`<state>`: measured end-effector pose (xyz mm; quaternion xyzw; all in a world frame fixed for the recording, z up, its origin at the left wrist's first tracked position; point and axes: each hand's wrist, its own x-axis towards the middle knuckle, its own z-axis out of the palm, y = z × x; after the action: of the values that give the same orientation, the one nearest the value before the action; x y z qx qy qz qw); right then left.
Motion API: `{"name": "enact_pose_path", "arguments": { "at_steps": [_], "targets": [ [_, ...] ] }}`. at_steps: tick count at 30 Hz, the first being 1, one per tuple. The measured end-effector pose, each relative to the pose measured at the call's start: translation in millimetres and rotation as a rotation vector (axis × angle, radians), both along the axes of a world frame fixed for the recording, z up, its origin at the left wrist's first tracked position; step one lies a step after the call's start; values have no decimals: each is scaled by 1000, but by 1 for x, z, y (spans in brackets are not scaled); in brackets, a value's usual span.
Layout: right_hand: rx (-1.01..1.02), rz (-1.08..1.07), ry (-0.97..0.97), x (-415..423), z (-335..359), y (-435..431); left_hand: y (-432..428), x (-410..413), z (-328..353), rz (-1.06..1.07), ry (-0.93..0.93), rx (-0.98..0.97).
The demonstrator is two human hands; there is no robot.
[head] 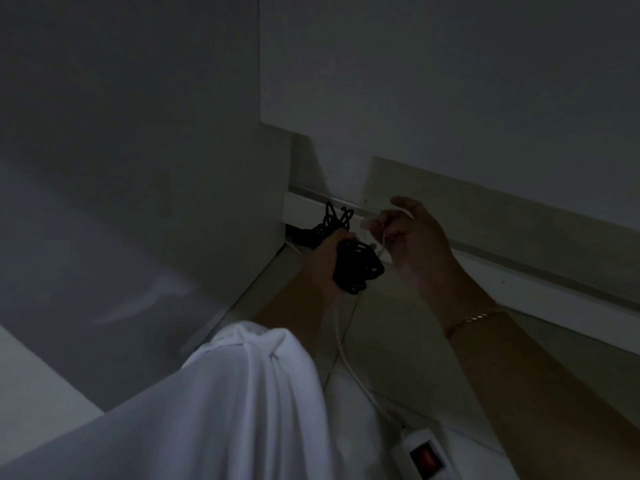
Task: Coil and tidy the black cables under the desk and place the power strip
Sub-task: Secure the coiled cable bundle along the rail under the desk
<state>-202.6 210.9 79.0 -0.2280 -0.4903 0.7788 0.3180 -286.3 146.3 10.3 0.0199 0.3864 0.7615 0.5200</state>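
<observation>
Nearest me, well behind my fingers, the white power strip (pixel 420 455) lies on the tiled floor (pixel 381 317) with its red switch facing up. Its white cord (pixel 341 344) runs forward along the floor and passes under my left hand (pixel 323 268). My white sleeve (pixel 242 393) covers that arm almost to the wrist. The left fingers (pixel 346 235) are curled tight round a bundle of black cables (pixel 360 268), with looped ends sticking out past them on both sides. Just right of the bundle, my right hand (pixel 412 237), with a gold bracelet (pixel 472 318) on the wrist behind it, pinches a thin pale strand (pixel 384 242) between curled fingertips. Beyond both hands, more black cable trails left toward the corner, below a white skirting rail (pixel 304 209) at the foot of the wall.
</observation>
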Motion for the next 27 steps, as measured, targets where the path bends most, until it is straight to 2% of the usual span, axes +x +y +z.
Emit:
{"name": "enact_pose_path", "arguments": {
  "at_steps": [4, 10, 15, 20, 24, 27],
  "targets": [
    [1, 30, -76, -5, 5, -9, -4, 4, 9, -29, -20, 18],
    [153, 54, -340, 2, 8, -7, -3, 3, 4, 44, 1, 75],
    [324, 96, -498, 12, 1, -2, -2, 2, 10, 112, 4, 18],
    [298, 98, -582, 22, -12, 4, -5, 1, 13, 117, 26, 5],
    [473, 318, -823, 32, -18, 2, -5, -2, 12, 177, 135, -71],
    [498, 501, -792, 36, -22, -5, -4, 0, 9, 209, 154, -87]
  ]
}}
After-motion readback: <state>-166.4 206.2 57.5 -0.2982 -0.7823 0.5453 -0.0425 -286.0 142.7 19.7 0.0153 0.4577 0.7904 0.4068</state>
